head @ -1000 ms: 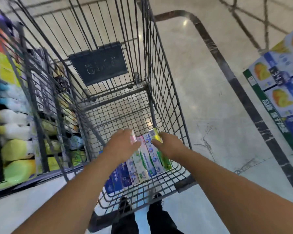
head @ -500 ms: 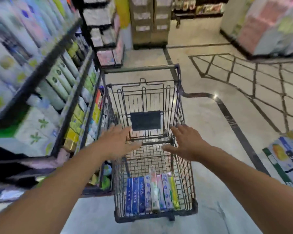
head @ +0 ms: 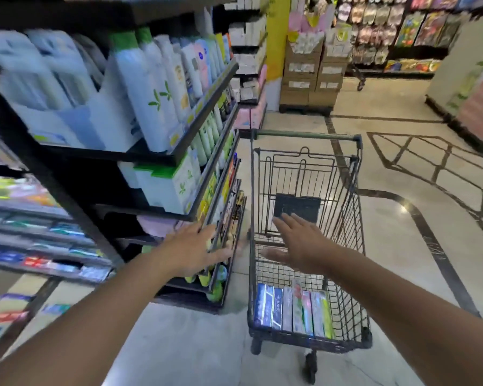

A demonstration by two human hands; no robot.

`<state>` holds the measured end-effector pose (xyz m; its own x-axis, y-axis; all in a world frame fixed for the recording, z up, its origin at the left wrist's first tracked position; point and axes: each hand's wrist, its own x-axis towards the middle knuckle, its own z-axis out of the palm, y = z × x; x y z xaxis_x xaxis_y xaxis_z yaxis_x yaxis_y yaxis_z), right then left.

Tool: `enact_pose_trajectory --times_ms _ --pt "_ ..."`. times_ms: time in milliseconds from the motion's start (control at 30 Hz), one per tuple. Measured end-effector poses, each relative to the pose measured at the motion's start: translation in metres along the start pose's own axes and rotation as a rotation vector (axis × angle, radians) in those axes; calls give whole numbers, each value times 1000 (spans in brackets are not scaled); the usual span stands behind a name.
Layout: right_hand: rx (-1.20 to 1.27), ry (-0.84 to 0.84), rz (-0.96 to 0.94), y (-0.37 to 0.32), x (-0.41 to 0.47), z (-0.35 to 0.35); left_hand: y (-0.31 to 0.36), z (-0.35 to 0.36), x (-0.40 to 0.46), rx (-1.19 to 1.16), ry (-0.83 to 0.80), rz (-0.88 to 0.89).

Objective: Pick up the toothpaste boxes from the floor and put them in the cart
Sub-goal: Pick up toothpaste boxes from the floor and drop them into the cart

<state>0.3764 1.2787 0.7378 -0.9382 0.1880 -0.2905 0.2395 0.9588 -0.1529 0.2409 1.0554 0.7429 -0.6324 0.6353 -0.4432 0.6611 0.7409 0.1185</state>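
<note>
Fingers of both the left hand [head: 195,249] and right hand [head: 299,243] spread empty; toothpaste boxes [head: 293,312] lie below them in the cart [head: 354,274].

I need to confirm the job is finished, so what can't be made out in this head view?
- Floor near the person: covered by both forearms and cut by the bottom edge, so leftover boxes can't be ruled out.
- Toothpaste boxes in the cart: print blurred; exact count unclear.
- Shelf goods: motion-blurred, labels unreadable.
</note>
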Motion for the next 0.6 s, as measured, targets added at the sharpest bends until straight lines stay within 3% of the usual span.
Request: enact_pose_trajectory --times_ms 433,600 --pt "-162 -39 -613 -370 -25 59 -256 134 -342 -191 259 -611" --pt "-216 -72 -855 -484 -24 85 -303 175 -453 -334 254 -865"
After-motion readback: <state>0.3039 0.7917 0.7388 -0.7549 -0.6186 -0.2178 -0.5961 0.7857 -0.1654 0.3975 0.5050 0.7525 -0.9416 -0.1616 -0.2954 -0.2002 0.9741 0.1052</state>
